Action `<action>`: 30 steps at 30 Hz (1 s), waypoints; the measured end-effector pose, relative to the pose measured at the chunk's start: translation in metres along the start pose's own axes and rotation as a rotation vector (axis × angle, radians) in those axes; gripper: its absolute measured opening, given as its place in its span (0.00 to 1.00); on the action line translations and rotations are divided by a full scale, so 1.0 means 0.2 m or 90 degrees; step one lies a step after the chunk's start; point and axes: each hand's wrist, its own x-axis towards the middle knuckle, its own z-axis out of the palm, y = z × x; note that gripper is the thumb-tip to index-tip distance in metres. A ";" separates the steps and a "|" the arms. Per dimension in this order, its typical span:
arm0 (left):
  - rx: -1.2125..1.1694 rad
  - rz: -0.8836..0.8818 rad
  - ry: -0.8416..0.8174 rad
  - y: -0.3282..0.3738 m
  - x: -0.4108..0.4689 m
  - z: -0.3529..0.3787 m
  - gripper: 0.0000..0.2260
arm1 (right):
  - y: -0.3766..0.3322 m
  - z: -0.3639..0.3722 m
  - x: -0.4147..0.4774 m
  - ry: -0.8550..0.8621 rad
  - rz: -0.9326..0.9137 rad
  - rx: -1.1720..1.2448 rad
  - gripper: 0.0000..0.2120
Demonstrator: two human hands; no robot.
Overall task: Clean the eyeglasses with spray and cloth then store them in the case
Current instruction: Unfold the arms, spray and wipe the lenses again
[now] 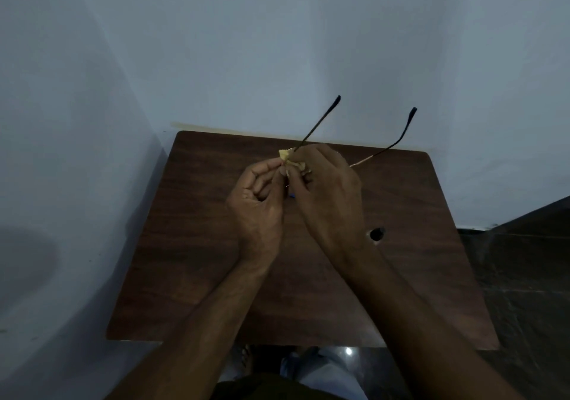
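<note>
The eyeglasses (398, 139) are held up over the wooden table (191, 245), their two thin dark temple arms pointing away from me toward the wall. My right hand (327, 193) wraps around the front of the frame, hiding the lenses. My left hand (259, 205) pinches a small pale yellow cloth (285, 155) against the left end of the frame, fingers closed on it. A tiny blue speck (291, 196) shows between the two hands; I cannot tell what it is. No spray bottle or case is in view.
A dark hole (377, 233) sits in the tabletop to the right of my right wrist. Blue-grey walls close in behind and to the left of the table. Dark floor lies to the right, and my legs show below the near edge.
</note>
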 end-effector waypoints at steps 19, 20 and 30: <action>-0.066 -0.101 0.087 -0.04 -0.01 0.07 0.07 | 0.18 -0.04 -0.12 0.056 -0.063 -0.100 0.06; -0.066 -0.099 0.090 -0.04 0.00 0.07 0.07 | 0.19 -0.06 -0.12 0.070 -0.046 -0.097 0.07; -0.022 -0.052 0.068 -0.01 0.00 0.08 0.06 | 0.18 -0.06 -0.08 0.057 -0.037 -0.106 0.15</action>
